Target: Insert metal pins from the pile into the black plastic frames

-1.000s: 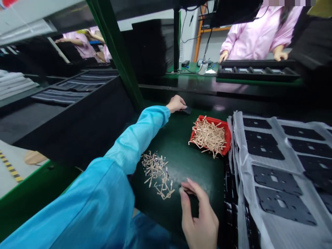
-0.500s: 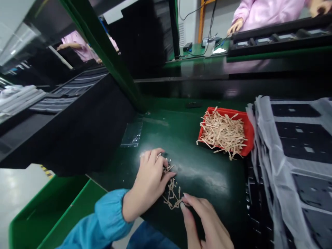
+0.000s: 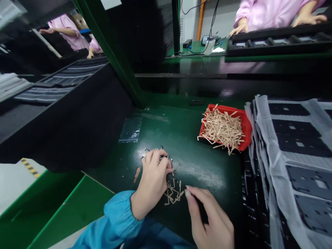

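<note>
My left hand [image 3: 153, 180] lies on a small heap of tan strips [image 3: 174, 193] on the dark green bench [image 3: 192, 162], its fingers curled over the strips and some small silvery bits [image 3: 149, 150]. Just right of the heap, my right hand [image 3: 210, 218] rests on the bench with the fingers together and bent, the fingertips beside the strips. Whether the right hand holds anything is hidden.
A red tray [image 3: 245, 129] heaped with tan strips stands at the back right. Black cut-out sheets between white foam layers [image 3: 287, 145] fill the right side. A clear plastic bag [image 3: 130, 130] lies at the left. A small black object [image 3: 196, 102] lies at the bench's back edge. People in pink [image 3: 269, 14] work behind.
My left hand came back from the small black object at the back edge to the heap of strips and now covers it. My right hand barely moved.
</note>
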`<state>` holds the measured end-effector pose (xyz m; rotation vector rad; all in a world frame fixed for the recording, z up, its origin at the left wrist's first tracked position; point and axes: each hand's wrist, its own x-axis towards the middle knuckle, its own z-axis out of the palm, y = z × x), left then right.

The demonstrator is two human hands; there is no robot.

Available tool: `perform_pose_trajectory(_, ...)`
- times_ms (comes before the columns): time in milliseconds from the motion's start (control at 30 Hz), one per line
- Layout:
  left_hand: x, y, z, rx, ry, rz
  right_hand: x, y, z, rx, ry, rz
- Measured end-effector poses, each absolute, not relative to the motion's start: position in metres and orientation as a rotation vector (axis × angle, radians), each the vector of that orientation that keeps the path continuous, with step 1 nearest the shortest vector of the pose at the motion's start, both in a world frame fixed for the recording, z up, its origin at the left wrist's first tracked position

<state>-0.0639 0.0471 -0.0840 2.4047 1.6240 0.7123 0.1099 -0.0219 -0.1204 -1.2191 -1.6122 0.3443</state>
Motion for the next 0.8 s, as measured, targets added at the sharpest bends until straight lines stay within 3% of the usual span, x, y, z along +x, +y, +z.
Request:
perform_pose_trajectory(233,-0.067,0.042,-0.075,2.456,1.37,0.988,0.102,-0.028,-0.114,-1.338,-1.533,0.559)
perform_pose_trajectory(800,-0.079,0.053,-0.069,2.832,1.002,0.65,0.092,-0.019,-0.111,-1.314,-1.757,0.443)
